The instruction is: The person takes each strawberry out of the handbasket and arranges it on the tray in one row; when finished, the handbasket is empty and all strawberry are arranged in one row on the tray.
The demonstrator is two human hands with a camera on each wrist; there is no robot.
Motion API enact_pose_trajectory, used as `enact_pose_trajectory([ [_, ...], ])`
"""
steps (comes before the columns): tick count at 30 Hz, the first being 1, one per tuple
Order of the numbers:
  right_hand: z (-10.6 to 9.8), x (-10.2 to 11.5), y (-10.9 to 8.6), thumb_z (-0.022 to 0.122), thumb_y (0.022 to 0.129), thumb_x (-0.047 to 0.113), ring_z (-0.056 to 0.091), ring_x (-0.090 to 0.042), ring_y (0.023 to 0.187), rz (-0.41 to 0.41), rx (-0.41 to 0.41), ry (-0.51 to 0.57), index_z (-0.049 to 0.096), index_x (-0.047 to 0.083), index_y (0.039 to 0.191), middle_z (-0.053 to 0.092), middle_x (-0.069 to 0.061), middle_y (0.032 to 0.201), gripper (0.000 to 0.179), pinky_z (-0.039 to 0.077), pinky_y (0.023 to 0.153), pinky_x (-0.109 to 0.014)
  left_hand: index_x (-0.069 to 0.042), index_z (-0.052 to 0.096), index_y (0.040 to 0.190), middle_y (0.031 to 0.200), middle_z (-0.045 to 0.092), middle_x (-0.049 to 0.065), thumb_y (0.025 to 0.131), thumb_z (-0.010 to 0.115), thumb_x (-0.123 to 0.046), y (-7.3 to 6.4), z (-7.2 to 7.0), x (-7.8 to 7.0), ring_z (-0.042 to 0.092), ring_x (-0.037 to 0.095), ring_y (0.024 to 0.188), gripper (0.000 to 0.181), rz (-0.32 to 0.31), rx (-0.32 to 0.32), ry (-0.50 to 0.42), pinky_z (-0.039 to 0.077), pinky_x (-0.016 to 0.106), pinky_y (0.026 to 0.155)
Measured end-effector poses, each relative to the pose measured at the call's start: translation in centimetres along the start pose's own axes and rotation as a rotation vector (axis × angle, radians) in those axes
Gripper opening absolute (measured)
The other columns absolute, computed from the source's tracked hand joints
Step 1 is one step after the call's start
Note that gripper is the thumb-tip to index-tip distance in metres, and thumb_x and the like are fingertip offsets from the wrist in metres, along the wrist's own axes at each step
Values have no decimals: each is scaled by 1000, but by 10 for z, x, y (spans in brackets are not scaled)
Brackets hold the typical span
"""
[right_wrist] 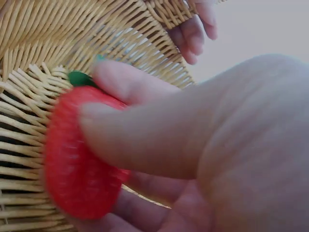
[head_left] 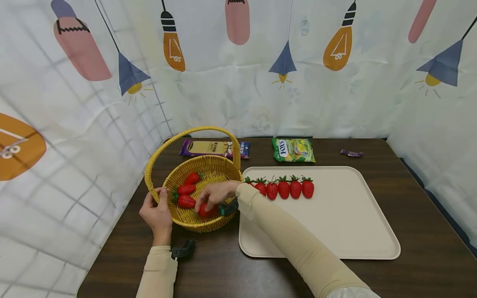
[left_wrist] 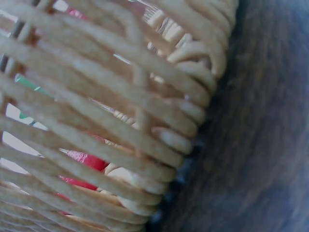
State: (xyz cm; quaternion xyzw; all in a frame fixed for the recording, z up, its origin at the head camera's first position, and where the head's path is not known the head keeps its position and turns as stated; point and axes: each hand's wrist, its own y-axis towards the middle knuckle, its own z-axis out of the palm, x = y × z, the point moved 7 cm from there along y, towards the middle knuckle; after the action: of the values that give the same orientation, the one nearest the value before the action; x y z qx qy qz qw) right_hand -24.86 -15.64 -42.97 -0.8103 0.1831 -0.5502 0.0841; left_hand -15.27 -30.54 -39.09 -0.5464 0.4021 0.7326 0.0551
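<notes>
A yellow wicker basket with a tall arched handle stands on the table's left side. My left hand grips its left rim near the foot of the handle. Inside the basket, my right hand holds a red strawberry between thumb and fingers, its green leaves showing at the top in the right wrist view. Three more strawberries lie to the left of that hand on the basket floor. The left wrist view shows mostly the woven basket wall, with red glimpsed through the gaps.
Right of the basket lies a beige tray with a row of several strawberries along its upper left. Behind are a purple-and-gold packet, a green candy bag and a small purple wrapped sweet. A printed curtain hangs behind the table.
</notes>
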Motion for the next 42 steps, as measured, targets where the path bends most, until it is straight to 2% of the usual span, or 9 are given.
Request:
enact_pose_trajectory([
  [4, -11, -2, -4, 57, 94, 0, 53, -5, 103, 1, -119, 2, 71, 11, 115, 67, 7, 115, 27, 45, 88, -23, 15, 67, 93, 90, 65, 35, 93, 65, -6, 0, 0, 0, 62, 5, 77, 20, -1, -4, 2, 45, 18, 70],
  [8, -22, -3, -12, 63, 93, 8, 53, -8, 109, 5, -249, -11, 69, 12, 118, 63, 6, 118, 26, 46, 88, -24, 15, 67, 93, 90, 64, 36, 94, 65, -12, 0, 0, -1, 60, 3, 75, 27, 0, -5, 3, 44, 18, 68],
  [14, -35, -7, -25, 69, 91, 15, 57, -13, 96, 21, -436, 29, 67, 10, 122, 63, 2, 113, 31, 50, 79, -28, 14, 67, 92, 89, 66, 33, 94, 66, -15, 0, -2, -1, 59, 2, 73, 29, -4, -9, 21, 43, 18, 64],
  [21, -33, -9, -41, 69, 92, 16, 68, -22, 84, -36, -501, 138, 63, 7, 128, 63, -6, 115, 38, 56, 79, -43, 13, 68, 92, 86, 70, 22, 93, 66, -15, -1, -3, 0, 59, 1, 72, 28, -12, -13, 25, 42, 18, 63],
  [29, -35, -7, -65, 65, 94, 13, 67, -17, 89, -91, -618, 139, 60, 8, 131, 61, -8, 119, 38, 56, 80, -41, 13, 68, 92, 87, 69, 26, 94, 66, -16, -1, -2, 1, 58, 1, 71, 29, -14, -11, 27, 42, 18, 63],
  [33, -34, -8, -79, 64, 95, 15, 65, -14, 94, -103, -677, 97, 60, 12, 132, 61, -5, 122, 38, 55, 79, -33, 13, 68, 92, 88, 68, 28, 94, 66, -16, -1, -2, 1, 58, 1, 72, 29, -19, -10, 30, 42, 18, 64],
  [36, -35, -14, -89, 63, 95, 15, 65, -16, 99, -122, -704, 165, 59, 13, 133, 60, -5, 124, 39, 54, 80, -31, 14, 67, 92, 89, 67, 29, 94, 66, -16, -1, -1, 1, 58, 0, 72, 29, -15, -9, 25, 43, 18, 64],
  [39, -35, -21, -99, 63, 95, 15, 64, -19, 103, -146, -724, 262, 57, 12, 136, 59, -5, 126, 41, 53, 84, -35, 14, 67, 92, 88, 67, 29, 94, 66, -15, -1, -1, 2, 59, 0, 73, 29, -13, -10, 22, 43, 18, 65],
  [42, -35, -26, -109, 64, 95, 16, 64, -20, 106, -160, -743, 306, 57, 13, 136, 59, -6, 128, 42, 53, 85, -37, 14, 67, 92, 88, 68, 28, 94, 66, -15, -1, -1, 3, 59, 0, 73, 29, -17, -14, 25, 43, 18, 65],
])
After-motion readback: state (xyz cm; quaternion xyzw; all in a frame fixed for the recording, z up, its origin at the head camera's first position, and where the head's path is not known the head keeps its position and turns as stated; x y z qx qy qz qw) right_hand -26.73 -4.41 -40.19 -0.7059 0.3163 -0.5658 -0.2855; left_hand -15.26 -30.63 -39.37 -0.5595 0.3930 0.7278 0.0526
